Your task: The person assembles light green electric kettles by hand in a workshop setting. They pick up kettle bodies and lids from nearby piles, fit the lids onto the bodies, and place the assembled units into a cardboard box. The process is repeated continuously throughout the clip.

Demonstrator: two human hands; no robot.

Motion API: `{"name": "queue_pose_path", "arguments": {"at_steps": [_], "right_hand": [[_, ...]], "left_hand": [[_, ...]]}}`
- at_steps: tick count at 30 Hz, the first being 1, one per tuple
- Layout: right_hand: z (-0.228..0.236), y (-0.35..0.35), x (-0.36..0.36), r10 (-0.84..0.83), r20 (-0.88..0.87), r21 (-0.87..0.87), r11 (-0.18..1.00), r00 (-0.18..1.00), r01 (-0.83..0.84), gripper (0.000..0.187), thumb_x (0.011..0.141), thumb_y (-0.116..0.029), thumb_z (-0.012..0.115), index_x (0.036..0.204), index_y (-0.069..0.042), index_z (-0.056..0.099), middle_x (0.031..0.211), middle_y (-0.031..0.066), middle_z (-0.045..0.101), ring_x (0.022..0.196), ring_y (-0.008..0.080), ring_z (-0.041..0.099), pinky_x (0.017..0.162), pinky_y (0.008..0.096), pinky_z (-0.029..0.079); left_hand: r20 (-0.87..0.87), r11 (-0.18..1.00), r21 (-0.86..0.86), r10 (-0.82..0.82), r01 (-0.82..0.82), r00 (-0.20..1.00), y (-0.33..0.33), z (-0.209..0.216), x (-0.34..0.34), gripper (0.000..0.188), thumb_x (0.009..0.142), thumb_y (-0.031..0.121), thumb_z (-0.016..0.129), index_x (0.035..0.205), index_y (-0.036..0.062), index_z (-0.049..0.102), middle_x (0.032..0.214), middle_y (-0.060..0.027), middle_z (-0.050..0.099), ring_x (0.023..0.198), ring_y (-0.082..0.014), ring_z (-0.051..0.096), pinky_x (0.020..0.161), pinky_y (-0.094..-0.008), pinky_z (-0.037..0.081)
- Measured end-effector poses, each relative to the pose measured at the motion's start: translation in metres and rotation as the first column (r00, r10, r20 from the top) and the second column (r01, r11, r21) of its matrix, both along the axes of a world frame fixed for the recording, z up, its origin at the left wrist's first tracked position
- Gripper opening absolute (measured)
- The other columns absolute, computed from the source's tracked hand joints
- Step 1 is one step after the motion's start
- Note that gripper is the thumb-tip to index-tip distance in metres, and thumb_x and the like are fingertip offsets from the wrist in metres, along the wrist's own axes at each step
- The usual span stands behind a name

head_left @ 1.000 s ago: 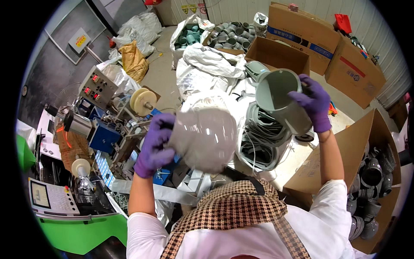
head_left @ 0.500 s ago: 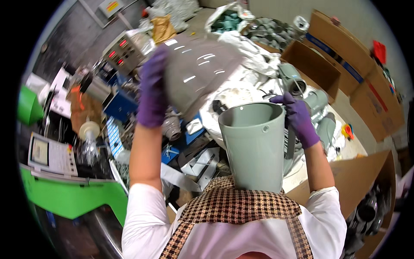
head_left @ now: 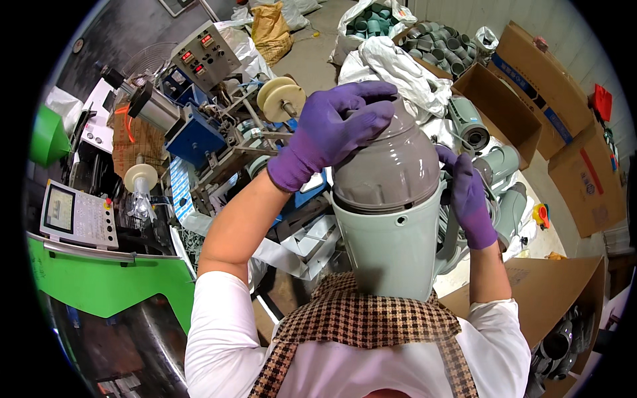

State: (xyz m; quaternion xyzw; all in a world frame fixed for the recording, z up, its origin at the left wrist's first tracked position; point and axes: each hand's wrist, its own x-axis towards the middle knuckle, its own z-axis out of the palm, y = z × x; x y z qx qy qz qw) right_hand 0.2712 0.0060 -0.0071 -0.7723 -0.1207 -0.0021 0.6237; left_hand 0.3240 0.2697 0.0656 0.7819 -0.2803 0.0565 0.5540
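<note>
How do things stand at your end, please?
Left hand gripping grey dome; right hand gripping handle of pale green container. Dome atop container, full seating unclear. Nothing visibly in the way.

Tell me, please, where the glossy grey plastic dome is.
In the head view, right of centre, the dome sits atop the greenish plastic cylinder, under the purple-gloved left hand.

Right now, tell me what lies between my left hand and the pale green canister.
Head view: the grey dome, under your left hand and atop the pale green canister.
</note>
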Motion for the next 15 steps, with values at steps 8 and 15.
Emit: {"name": "queue_pose_path", "arguments": {"at_steps": [8,15], "right_hand": [[-0.015,0.002,-0.014,0.006,0.092,-0.088,0.996,0.996,0.002,0.050,0.108,-0.036,0.028,0.125,-0.004,0.062,0.056,0.0005,0.042,0.053,0.0100,0.046,0.055,0.0286,0.040],[-0.021,-0.013,-0.004,0.096,0.146,0.087,0.990,0.985,-0.110,0.051,0.107,-0.037,0.029,0.142,-0.005,0.048,0.105,0.0143,0.060,0.094,0.0188,0.060,0.085,0.0312,0.048]], "left_hand": [[-0.099,0.998,0.045,-0.040,0.044,0.994,0.001,0.004,-0.016,0.030,0.090,0.021,0.062,0.103,-0.0034,0.072,0.128,-0.0146,0.065,0.106,-0.0178,0.064,0.094,-0.0294,0.049],[-0.233,0.996,0.038,-0.073,0.084,0.970,-0.026,-0.001,-0.024,0.030,0.088,0.022,0.067,0.106,-0.0014,0.073,0.114,-0.0105,0.071,0.086,-0.0104,0.060,0.076,-0.0246,0.048]]}}
